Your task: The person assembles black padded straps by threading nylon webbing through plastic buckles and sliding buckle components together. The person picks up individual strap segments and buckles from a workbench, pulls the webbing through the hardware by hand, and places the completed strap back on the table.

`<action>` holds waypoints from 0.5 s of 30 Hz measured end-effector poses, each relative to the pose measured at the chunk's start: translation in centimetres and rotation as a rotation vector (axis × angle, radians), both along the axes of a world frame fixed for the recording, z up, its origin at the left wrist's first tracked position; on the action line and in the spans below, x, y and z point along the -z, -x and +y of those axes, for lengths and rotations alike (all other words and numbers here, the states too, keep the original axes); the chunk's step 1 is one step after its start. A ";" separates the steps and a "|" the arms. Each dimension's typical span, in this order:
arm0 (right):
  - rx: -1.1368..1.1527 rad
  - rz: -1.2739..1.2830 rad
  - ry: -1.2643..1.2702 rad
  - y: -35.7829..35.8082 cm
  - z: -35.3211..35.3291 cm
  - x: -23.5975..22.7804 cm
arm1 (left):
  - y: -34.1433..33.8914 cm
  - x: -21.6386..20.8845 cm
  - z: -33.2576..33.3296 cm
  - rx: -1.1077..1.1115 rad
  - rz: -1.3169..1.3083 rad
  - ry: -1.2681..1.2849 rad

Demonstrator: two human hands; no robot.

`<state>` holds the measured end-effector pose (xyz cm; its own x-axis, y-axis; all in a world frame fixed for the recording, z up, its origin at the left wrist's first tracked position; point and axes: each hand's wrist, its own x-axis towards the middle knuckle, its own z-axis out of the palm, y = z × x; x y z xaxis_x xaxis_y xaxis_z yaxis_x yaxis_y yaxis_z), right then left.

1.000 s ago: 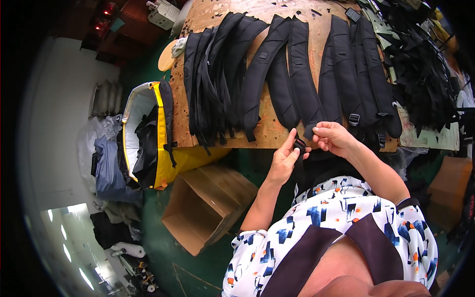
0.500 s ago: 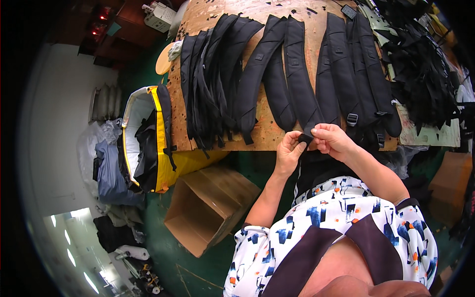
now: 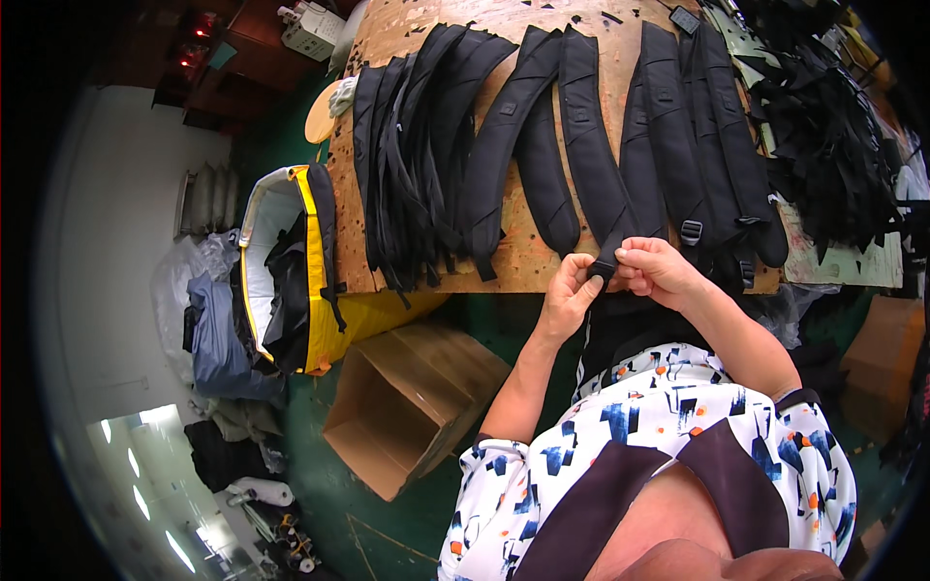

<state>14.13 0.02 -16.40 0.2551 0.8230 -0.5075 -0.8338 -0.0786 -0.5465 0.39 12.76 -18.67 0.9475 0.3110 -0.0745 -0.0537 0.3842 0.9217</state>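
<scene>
Near the front edge of the table, both my hands meet at the lower end of a black padded shoulder strap (image 3: 593,136). A small black buckle (image 3: 603,267) sits at that end, pinched between the thumb and fingers of my left hand (image 3: 568,298). My right hand (image 3: 661,274) is closed beside it, its fingertips pinching the narrow webbing end at the buckle; the exact grip is partly hidden. To the right lie more black straps (image 3: 668,116), one with a ladder-shaped buckle (image 3: 691,232). Further left are another crossed pair (image 3: 499,145) and a thick row of straps (image 3: 387,165).
The wooden table (image 3: 601,29) carries the straps. Black fabric scraps (image 3: 823,145) heap up at right. A yellow-edged bag (image 3: 318,261) stands left of the table. An open cardboard box (image 3: 417,397) sits on the green floor, and another box (image 3: 882,358) is at right.
The dark piece at my left fingertips has turned, and the strap end now runs down to the buckle there. My right hand has shifted slightly up and to the right.
</scene>
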 end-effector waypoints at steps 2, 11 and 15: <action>-0.040 0.002 -0.014 -0.4 -0.2 0.3 | -0.3 -0.3 0.0 0.025 -0.032 0.091; -0.174 -0.264 0.058 -0.8 -0.3 0.1 | -0.9 -0.3 0.5 0.065 0.033 0.006; 0.126 -1.487 0.157 1.1 -0.7 -1.8 | -1.6 0.0 0.0 -0.018 0.084 0.045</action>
